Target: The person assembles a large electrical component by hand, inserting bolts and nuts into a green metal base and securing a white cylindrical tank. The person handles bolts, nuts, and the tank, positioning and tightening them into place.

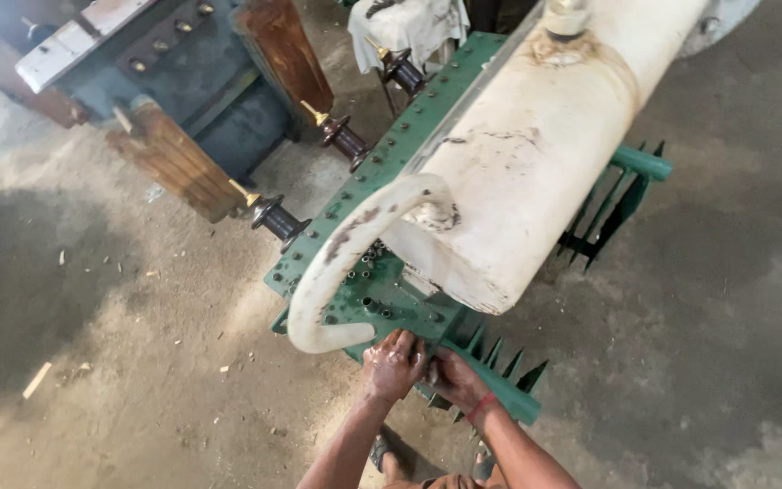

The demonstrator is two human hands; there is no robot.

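Dusty concrete workshop floor point(138, 299). Green transformer point(382, 299) runs near-left to far-right, cream tank point(536, 154) parallel. Left hand point(391, 365) and right hand point(456, 380) curl, pressed on its near rim.

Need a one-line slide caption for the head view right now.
Left hand and right hand work together at the near edge of a green transformer tank beneath its cream cylinder.

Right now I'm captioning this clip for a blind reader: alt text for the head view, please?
Two bare hands, left hand and right hand, press on the near edge of a green transformer lid, under a cream cylindrical tank and curved pipe, on a dusty concrete floor.
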